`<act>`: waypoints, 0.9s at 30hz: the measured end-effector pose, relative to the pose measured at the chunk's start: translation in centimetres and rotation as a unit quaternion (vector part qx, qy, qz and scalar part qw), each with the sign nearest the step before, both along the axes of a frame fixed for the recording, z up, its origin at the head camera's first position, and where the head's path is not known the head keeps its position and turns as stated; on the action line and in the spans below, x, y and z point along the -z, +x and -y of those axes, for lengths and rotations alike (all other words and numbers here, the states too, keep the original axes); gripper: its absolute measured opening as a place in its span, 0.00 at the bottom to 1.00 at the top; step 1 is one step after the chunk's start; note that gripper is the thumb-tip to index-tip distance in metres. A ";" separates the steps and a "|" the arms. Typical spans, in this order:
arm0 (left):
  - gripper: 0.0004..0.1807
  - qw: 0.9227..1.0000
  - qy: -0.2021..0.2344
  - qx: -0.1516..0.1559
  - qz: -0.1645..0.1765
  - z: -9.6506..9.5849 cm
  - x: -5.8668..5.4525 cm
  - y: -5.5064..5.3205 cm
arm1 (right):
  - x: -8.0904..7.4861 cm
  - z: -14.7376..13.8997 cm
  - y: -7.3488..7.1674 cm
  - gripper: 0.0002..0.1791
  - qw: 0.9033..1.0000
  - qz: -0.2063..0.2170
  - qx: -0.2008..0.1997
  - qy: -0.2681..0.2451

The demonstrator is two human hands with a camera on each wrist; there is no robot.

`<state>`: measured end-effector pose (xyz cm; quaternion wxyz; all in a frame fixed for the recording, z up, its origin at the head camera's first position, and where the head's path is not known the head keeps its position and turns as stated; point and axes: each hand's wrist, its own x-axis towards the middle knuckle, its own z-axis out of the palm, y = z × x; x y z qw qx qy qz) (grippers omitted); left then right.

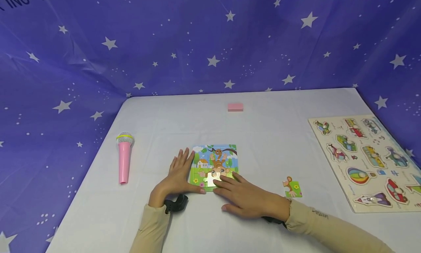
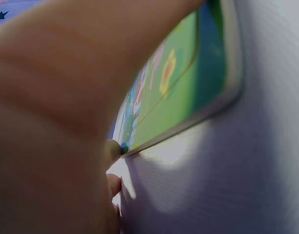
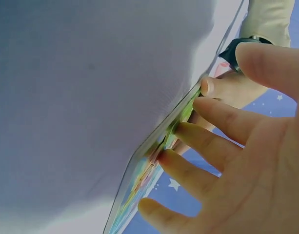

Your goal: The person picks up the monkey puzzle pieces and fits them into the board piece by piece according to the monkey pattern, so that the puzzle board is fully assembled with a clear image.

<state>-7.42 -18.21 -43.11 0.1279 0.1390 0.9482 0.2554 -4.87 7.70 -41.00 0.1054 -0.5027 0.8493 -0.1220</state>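
A square jigsaw puzzle [image 1: 215, 158] with a hanging monkey, a house and trees lies flat on the white table. Along its left edge rest the straight fingers of my left hand [image 1: 179, 176], the thumb reaching across the lower left corner. The left wrist view shows the puzzle's rounded corner [image 2: 208, 92] close up. My right hand [image 1: 245, 196] lays its extended fingertips on the puzzle's lower right part, covering that corner. In the right wrist view those fingers [image 3: 203, 141] are spread. One loose jigsaw piece [image 1: 296, 189], green with a yellow flower, lies to the right.
On the left lies a pink toy microphone [image 1: 124, 161]. A pink block [image 1: 235, 107] sits near the back edge. A wooden peg board [image 1: 355, 165] with vehicle pieces occupies the right side. Purple starred cloth [image 1: 197, 37] hangs behind the table.
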 end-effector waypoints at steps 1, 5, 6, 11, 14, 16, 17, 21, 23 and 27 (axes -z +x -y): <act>0.70 1.000 0.001 0.000 0.000 0.0 0.0 0.0 | 0.0 0.0 0.0 0.28 1.000 0.001 0.002 0.004; 0.70 1.000 0.002 0.002 -0.003 0.0 0.1 0.0 | -0.3 0.1 0.0 0.28 1.000 -0.005 0.006 0.012; 0.70 1.000 0.003 0.002 -0.004 0.0 0.1 0.0 | -0.3 0.1 0.1 0.28 1.000 -0.005 0.006 0.014; 0.70 1.000 -0.001 0.001 -0.001 0.0 0.1 0.0 | -0.5 0.2 0.1 0.28 1.000 0.008 0.011 0.018; 0.70 1.000 0.000 -0.001 0.001 0.0 0.1 0.0 | -0.4 0.2 0.1 0.28 1.000 0.007 0.012 0.016; 0.69 1.000 0.001 0.000 0.001 0.0 0.1 0.0 | -0.3 0.3 0.1 0.27 1.000 0.005 0.013 0.015; 0.69 1.000 0.000 0.000 0.002 0.0 0.2 0.0 | -0.3 0.3 0.1 0.27 1.000 0.004 0.013 0.015; 0.70 1.000 0.005 0.001 -0.001 0.1 0.2 0.1 | -0.2 0.2 0.2 0.28 1.000 0.009 0.013 0.014; 0.70 1.000 0.010 0.001 -0.006 0.1 0.3 0.0 | -0.2 0.1 0.1 0.29 1.000 0.011 0.010 0.013; 0.70 1.000 0.018 0.003 -0.015 0.1 0.3 0.0 | -0.1 -0.3 0.1 0.29 1.000 0.013 0.007 -0.009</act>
